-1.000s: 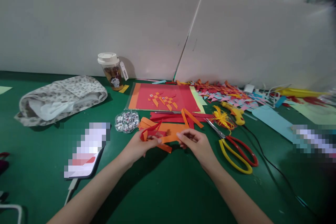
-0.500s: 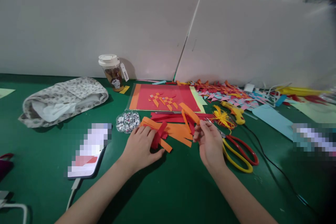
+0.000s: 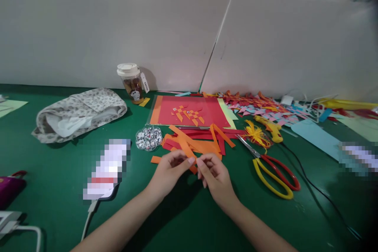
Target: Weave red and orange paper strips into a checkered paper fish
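An orange paper strip point(image 3: 186, 144) is pinched at its near end between my two hands. My left hand point(image 3: 171, 169) closes thumb and finger on it, and my right hand point(image 3: 215, 175) grips the same end from the other side. Just beyond lies a loose pile of orange strips point(image 3: 203, 146) and red strips point(image 3: 233, 131); my hands hide part of it. Behind the pile, a red sheet point(image 3: 212, 106) in a clear sleeve carries two woven orange paper fish point(image 3: 193, 115). Scissors point(image 3: 274, 173) with red and yellow handles lie right of my right hand.
Left stand a flower-shaped box of googly eyes point(image 3: 149, 138), a charging phone point(image 3: 108, 167), a patterned cloth pouch point(image 3: 81, 112) and a lidded coffee cup point(image 3: 131, 82). Right are yellow string point(image 3: 256, 134), a yellow glue gun point(image 3: 271, 128) with its cord, and a heap of folded paper point(image 3: 256, 104).
My right hand has moved left with the orange strip to meet my left hand. My left hand has left the pile and now pinches the strip too. The view has shifted slightly.
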The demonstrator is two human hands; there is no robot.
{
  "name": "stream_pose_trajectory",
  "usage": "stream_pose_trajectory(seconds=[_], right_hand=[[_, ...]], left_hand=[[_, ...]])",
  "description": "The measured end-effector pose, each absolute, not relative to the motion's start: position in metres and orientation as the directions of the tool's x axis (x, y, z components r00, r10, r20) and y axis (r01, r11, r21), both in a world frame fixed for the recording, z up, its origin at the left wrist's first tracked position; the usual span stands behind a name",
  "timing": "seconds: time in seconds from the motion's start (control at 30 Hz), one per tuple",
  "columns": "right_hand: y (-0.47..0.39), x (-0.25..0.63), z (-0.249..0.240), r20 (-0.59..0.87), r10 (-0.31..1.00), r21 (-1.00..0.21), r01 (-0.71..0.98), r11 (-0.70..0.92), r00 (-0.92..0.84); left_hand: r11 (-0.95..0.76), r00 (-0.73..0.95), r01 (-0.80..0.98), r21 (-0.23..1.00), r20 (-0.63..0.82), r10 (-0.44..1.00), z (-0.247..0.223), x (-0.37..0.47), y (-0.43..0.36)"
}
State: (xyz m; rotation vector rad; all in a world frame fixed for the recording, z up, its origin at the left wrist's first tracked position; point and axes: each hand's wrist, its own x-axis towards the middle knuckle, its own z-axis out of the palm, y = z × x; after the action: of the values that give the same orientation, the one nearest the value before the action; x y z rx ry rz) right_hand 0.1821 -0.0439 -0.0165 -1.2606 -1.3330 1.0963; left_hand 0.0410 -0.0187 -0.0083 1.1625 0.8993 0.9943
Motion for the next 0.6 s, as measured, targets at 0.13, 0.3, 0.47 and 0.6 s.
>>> stream_pose_trajectory(seconds=[0.13,0.3,0.47,0.6], right_hand=[[-0.037,0.195,-0.007,0.160,0.982,-0.894,0.408,0.187,-0.098],[-0.042,0.260,0.003,0.377,0.925,-0.543,0.822,0.173,0.055],[-0.067,0.352,-0.016,0.410,0.902,-0.216,0.975,-0.052,0.139],[-0.070,0.393,-0.028,0.232,0.942,-0.254,0.950,-0.183,0.243]], left_hand=[[0.123,0.282,-0.114,0.986,-0.086,0.955,-0.007,0.038,-0.015],[0.167,0.330,-0.101,0.981,-0.125,0.936,-0.012,0.037,-0.013],[0.154,0.354,-0.106,0.982,-0.108,0.929,-0.018,0.037,-0.010],[0.158,0.355,-0.133,0.979,-0.101,0.930,-0.020,0.038,-0.010]])
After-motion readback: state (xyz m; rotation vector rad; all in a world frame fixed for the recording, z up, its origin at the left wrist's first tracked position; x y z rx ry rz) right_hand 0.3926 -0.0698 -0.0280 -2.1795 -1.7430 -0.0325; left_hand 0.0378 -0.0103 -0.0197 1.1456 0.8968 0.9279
